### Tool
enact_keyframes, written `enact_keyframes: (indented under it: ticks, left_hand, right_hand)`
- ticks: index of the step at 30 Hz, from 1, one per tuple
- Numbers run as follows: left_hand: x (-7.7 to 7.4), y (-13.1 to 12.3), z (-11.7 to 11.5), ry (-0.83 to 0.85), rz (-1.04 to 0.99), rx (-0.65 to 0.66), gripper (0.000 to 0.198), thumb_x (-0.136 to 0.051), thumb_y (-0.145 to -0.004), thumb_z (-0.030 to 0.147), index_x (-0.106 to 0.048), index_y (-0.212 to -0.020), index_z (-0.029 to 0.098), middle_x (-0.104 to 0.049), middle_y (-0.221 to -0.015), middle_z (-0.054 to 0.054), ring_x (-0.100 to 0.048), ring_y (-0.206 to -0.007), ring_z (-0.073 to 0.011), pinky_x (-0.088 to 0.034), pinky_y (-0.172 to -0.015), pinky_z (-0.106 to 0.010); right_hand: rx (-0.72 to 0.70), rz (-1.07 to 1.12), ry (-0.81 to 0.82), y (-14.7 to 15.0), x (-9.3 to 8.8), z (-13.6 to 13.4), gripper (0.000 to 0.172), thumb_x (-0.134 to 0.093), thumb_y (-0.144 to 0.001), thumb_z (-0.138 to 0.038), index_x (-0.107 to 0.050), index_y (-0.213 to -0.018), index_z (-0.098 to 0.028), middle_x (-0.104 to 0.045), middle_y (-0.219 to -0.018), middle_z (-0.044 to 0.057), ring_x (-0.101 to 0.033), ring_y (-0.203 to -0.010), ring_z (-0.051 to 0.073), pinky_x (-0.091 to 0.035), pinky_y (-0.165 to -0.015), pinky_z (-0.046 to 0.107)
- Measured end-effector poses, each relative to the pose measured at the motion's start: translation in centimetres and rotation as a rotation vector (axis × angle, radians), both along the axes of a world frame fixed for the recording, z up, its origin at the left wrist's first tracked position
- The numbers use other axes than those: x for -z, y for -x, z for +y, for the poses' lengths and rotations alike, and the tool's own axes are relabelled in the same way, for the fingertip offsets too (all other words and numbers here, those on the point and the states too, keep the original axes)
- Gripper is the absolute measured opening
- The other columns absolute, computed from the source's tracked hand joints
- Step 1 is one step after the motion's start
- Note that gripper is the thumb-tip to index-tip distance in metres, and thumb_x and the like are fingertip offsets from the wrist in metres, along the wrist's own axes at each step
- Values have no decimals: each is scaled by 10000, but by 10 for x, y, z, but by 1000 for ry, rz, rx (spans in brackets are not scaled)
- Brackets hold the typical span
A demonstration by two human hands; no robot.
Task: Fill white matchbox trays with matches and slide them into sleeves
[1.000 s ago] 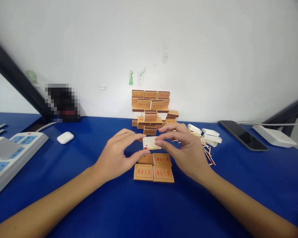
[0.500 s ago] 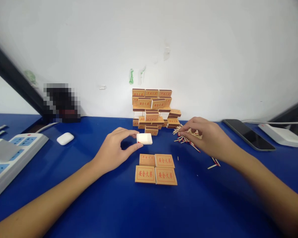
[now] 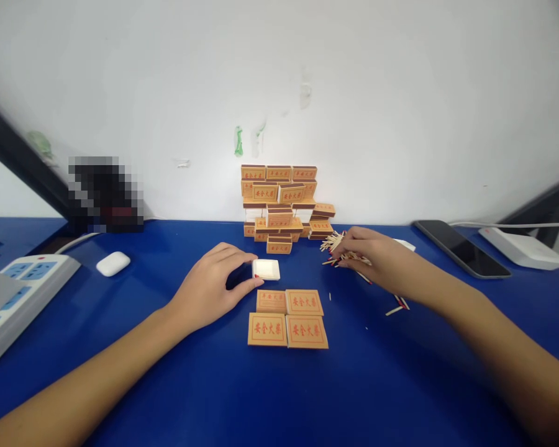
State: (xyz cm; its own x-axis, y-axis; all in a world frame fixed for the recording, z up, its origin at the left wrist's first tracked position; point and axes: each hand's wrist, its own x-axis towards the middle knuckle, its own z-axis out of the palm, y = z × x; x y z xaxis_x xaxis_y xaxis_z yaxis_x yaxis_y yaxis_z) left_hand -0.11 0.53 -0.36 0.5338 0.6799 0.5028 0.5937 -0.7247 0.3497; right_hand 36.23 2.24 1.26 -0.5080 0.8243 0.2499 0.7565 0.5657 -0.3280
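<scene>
The thumb and fingers of my left hand (image 3: 221, 282) pinch the left side of a white matchbox tray (image 3: 267, 269), with a red match head showing at its near left corner. My right hand (image 3: 370, 254) reaches into a loose pile of matches (image 3: 330, 241), its fingertips closed among the sticks and partly hidden. Just in front of the tray lie several closed matchboxes (image 3: 306, 331), flat and set side by side in two rows. Behind it, a stack of matchboxes (image 3: 279, 216) stands against the wall.
A power strip (image 3: 28, 292) and a white earphone case (image 3: 113, 264) lie on the left. To the right are a phone (image 3: 463, 248) and a white device (image 3: 522, 248) with a cable. A few stray matches (image 3: 397, 305) lie below my right wrist. A white object (image 3: 405, 244) shows behind that wrist.
My left hand has lowered the tray slightly toward the table. My right fingertips have gone lower into the match pile. The whole view has shifted a little.
</scene>
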Motion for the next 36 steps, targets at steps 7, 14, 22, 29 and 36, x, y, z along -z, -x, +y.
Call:
enact_keyframes:
  ticks: [7,14,22,29,36]
  left_hand:
    - [0,-2,-2,21,5,11,267,-740,-984,359,-713,-1206,214,-772,-1110,-81,-682,-1071,-271,-588,-944,-473]
    - [0,0,-1,2,14,8,259,-737,-984,355,-712,-1202,217,-767,-1104,-82,-685,-1060,-273,-591,-935,-478]
    - [1,-1,-1,17,11,8,274,-744,-978,362,-720,-1207,215,-768,-1112,-81,-680,-1077,-273,-588,-945,-474]
    - [-1,-1,-1,6,3,6,265,-741,-979,357,-718,-1197,209,-768,-1096,-79,-683,-1059,-269,-592,-932,-469]
    - [1,-1,-2,-2,25,14,276,-741,-983,355,-709,-1207,197,-765,-1116,-85,-682,-1075,-270,-587,-944,-459]
  right_hand:
    - [9,-63,-52,-2,1,1,263,-506,-1017,-307,-758,-998,-235,-672,-988,108,-654,-826,224,-552,-744,391]
    - [14,-161,-107,-3,8,6,281,-465,-1043,-281,-739,-1019,-224,-661,-1008,128,-635,-894,253,-538,-754,410]
    - [20,-140,-107,0,14,7,253,-454,-1059,-299,-684,-977,-234,-643,-1032,120,-615,-927,256,-535,-775,404]
    - [49,-54,-117,5,0,2,271,-424,-1074,-373,-600,-909,-249,-673,-976,113,-613,-919,277,-527,-844,463]
    - [168,4,26,13,-6,-4,246,-496,-1039,-418,-661,-1000,-240,-729,-868,69,-656,-750,223,-476,-670,354]
